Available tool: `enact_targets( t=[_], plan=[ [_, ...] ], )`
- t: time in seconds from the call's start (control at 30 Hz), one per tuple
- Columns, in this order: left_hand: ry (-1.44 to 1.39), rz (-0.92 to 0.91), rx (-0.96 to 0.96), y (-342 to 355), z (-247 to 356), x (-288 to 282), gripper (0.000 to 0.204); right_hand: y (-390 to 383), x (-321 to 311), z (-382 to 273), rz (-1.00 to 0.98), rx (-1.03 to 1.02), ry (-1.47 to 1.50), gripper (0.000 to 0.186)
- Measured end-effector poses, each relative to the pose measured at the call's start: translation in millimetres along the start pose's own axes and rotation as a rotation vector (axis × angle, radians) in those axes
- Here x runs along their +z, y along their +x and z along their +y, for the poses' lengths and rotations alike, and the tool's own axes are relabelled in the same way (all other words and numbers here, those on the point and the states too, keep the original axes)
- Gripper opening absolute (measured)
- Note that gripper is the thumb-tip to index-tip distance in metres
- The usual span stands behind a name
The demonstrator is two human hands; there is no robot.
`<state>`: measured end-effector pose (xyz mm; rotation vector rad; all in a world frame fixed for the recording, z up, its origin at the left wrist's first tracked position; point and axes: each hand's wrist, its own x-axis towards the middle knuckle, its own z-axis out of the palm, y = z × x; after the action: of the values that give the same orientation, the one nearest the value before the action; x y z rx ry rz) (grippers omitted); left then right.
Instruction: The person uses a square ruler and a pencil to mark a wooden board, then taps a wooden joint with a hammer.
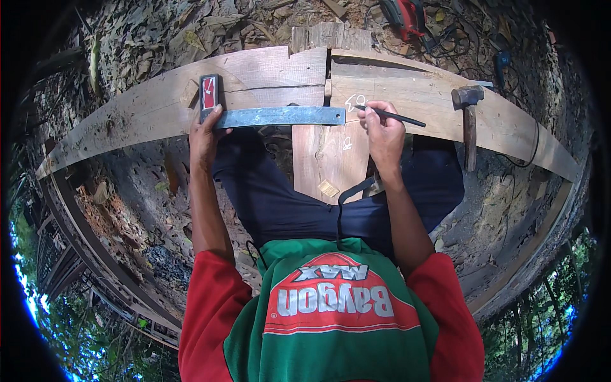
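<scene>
My left hand (205, 137) is closed on the try square, near the corner where its dark, red-faced stock (209, 92) meets the steel blade (280, 116). The blade lies across the left wooden board (267, 76), its free end just short of my right hand (384, 134). In my right fingers is a slim black pencil-like marking tool (402, 118), held over the right board (426, 95) beside pale handwritten marks (356, 100). A narrow dark gap separates the two boards. Another wooden piece (312, 156) runs under them toward me, between my legs.
A hammer (469, 121) rests on the right board, handle toward me. Beyond the boards lie a red and black power tool (407, 19) and a blue tool (502, 62) with cords. Dry leaves (159, 32) cover the ground. A small wood offcut (328, 188) sits on the lower piece.
</scene>
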<state>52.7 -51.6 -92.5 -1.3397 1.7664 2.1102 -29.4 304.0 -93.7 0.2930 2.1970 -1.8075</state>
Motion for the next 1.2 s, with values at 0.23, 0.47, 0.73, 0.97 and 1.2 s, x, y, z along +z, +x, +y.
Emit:
enact_targets(
  t=[0.23,0.47,0.73,0.97,1.2],
  plan=[
    [-0.003,0.013,0.007,1,-2,-4,0.036,14,-6,-7,-0.038,0.062,0.004,0.019],
    [-0.012,-0.004,0.005,1,-2,-4,0.033,14,14,-9,-0.208,0.139,0.06,0.019],
    [-0.006,-0.008,0.002,2,-2,-3,0.036,16,35,1,-0.372,0.061,-0.181,0.018],
    [-0.007,-0.009,-0.002,0,-1,-3,0.034,14,37,-1,-0.359,0.031,-0.221,0.018],
    [-0.017,-0.014,-0.002,-2,1,-2,0.036,14,38,-3,-0.363,0.02,-0.236,0.019]
  ],
)
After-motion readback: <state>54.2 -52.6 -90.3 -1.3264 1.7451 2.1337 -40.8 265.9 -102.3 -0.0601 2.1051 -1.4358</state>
